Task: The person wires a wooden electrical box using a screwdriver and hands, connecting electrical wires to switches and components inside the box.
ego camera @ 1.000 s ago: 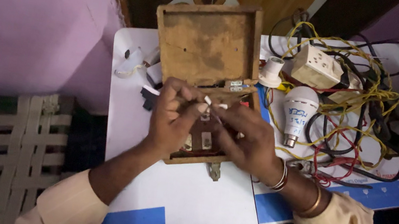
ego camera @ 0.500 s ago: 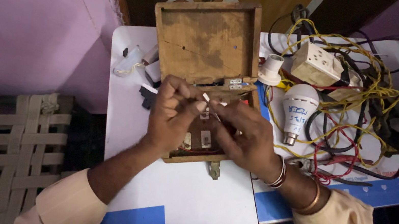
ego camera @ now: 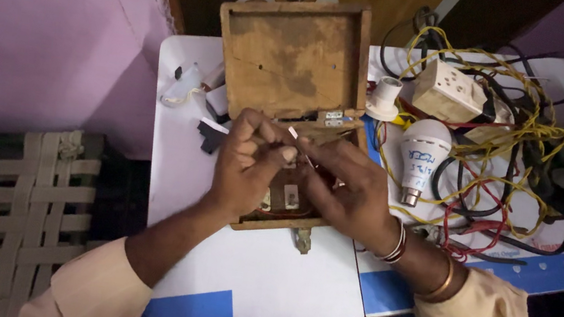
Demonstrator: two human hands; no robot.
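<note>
While the open wooden box (ego camera: 294, 66) is lying on the white table (ego camera: 265, 287), a small thin white piece (ego camera: 297, 139) is being pinched between the fingers of the left hand (ego camera: 244, 168) and the right hand (ego camera: 347, 185), just above the box's tray; what the piece is cannot be told. Seemingly a fine fitting step is being worked; steady, close finger control is being called for next

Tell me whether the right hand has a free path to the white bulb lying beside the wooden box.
Probably yes. The bulb lies in the open just right of the wooden box, close to the right hand, with only loose wires around it. That hand is pinching a small part, though.
</note>
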